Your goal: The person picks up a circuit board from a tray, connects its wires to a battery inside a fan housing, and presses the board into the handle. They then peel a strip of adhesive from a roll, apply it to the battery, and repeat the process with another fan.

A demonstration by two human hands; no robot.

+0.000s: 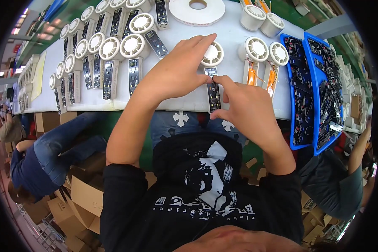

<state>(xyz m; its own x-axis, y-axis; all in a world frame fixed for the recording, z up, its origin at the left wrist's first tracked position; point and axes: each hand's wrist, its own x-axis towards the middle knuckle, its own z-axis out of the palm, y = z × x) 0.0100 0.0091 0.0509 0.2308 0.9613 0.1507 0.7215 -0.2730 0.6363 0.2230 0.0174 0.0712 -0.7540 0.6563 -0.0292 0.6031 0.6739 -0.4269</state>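
Observation:
Right in front of me, at the table's near edge, lies a white device with a round, vented head (214,54) and a straight handle. A dark circuit board (213,97) with small light components sits along the handle. My left hand (178,69) is closed around the head's left side, its thumb at the board's upper end. From the right, my right hand (248,98) grips the board between index finger and thumb, the fingertip near its top and the thumb near its lower end. The underside of the device is hidden.
Several similar devices with boards (133,75) stand in rows to the left. On the right, two devices show orange batteries (252,74) and wires. Beyond them are two blue trays (290,126) of circuit boards. A white tape roll (197,17) lies at the back. People sit on both sides.

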